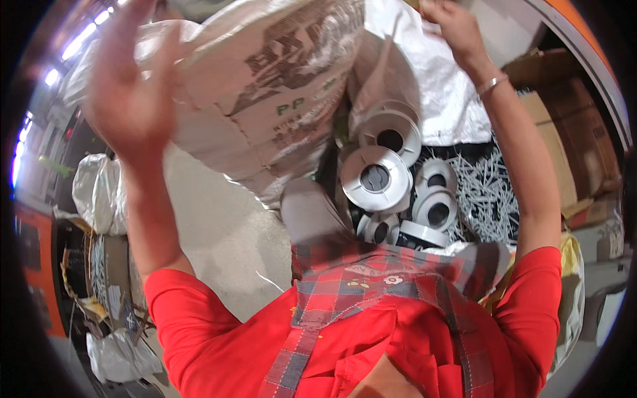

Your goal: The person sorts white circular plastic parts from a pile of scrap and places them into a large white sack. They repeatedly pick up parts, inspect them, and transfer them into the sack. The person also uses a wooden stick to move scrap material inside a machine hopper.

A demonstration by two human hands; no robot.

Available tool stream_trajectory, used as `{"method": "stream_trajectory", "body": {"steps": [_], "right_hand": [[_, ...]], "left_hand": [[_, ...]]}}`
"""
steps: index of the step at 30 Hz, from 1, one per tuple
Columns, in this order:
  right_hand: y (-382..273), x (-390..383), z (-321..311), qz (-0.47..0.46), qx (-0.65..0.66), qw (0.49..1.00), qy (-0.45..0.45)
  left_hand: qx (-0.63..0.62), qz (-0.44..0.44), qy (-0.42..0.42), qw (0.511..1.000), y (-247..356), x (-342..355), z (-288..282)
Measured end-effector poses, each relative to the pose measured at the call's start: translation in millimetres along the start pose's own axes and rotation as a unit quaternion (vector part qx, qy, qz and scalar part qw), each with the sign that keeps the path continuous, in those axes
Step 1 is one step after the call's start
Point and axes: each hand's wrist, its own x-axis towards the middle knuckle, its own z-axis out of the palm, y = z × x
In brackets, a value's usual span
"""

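My left hand (136, 99) is raised at the upper left, smeared by motion, with thumb and fingers apart and nothing visible in it. Beside it hangs a large printed white woven sack (259, 113). My right hand (454, 30) is up at the top edge, its fingers curled together in front of a plain white woven sack (448, 99). Its fingertips are partly cut off, and what they hold cannot be made out. Below, near my knees, sit several grey-white round flanged plastic parts with dark centres, including a large one (375, 178) and a smaller one (435, 208).
Many thin whitish plastic sticks (488, 192) lie heaped right of the round parts. A brown cardboard box (570, 126) stands at the far right. On the left are a white plastic bag (99, 192) and an open carton (109, 265). Grey floor (219, 212) shows between.
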Motion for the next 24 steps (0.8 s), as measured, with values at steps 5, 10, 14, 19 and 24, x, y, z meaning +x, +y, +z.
{"method": "stream_trajectory", "body": {"steps": [5,10,14,19,24], "right_hand": [[104,-120,-1,0.348,-0.006,0.937,0.013],[137,-179,24,0.37,-0.039,0.921,-0.114],[185,-178,60,0.293,0.07,0.95,-0.08],[188,-160,81,0.305,0.265,0.913,-0.057],[225,-151,76,0.398,0.315,0.861,-0.033]], "left_hand": [[-0.29,-0.395,-0.371,0.789,60,-110,77],[-0.39,-0.502,-0.427,0.643,46,-212,184],[-0.255,-0.654,-0.509,0.499,42,-264,238],[-0.492,-0.72,-0.39,0.296,57,-266,241],[-0.455,-0.761,-0.359,0.293,115,-271,242]]}}
